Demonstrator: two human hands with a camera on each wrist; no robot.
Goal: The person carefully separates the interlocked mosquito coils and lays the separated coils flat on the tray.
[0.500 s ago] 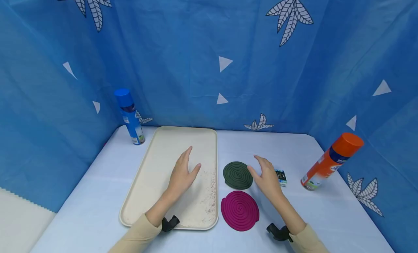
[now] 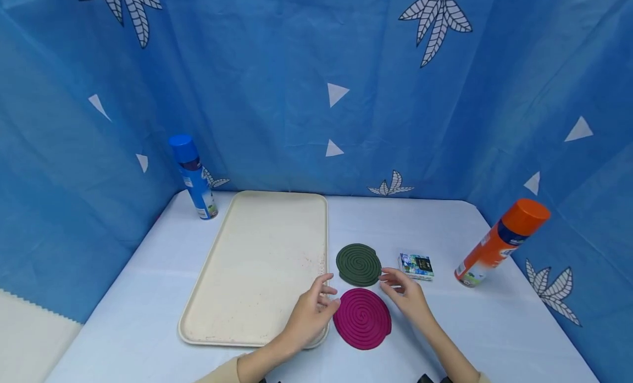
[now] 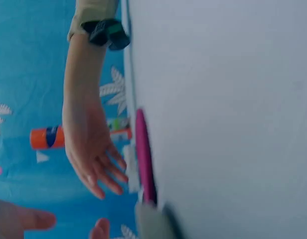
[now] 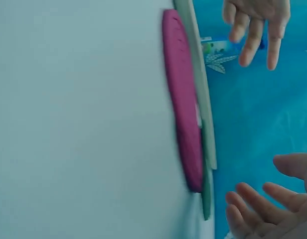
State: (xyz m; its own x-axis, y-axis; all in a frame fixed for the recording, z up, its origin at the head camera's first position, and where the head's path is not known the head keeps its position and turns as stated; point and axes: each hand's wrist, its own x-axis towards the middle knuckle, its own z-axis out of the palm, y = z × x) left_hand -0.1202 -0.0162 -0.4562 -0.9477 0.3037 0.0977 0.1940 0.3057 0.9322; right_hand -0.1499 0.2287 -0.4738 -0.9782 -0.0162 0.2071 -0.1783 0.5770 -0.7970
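A flat magenta spiral disc point(image 2: 362, 320) lies on the table between the two hands. Just behind it is a smaller dark green spiral disc point(image 2: 358, 265). My left hand point(image 2: 307, 316) hovers over the tray's right edge, its thumb by the magenta disc's left rim and its fingers loosely bent. On the other side, my right hand point(image 2: 409, 298) has its fingertips close to the green disc's right edge, fingers relaxed. Both hands hold nothing. In the right wrist view the magenta disc point(image 4: 182, 104) shows edge-on, with fingers of both hands to its right.
A cream rectangular tray point(image 2: 257, 262) takes up the table's left middle. At the back left corner stands a blue spray can point(image 2: 194, 177), and an orange one point(image 2: 501, 243) stands at the right. A small patterned box point(image 2: 416, 266) sits beyond my right hand. Blue curtain surrounds the table.
My left hand has moved right and nearer, from over the tray to beside the magenta disc. The right hand has drawn back toward me, uncovering the small box. Their fingers are more bent.
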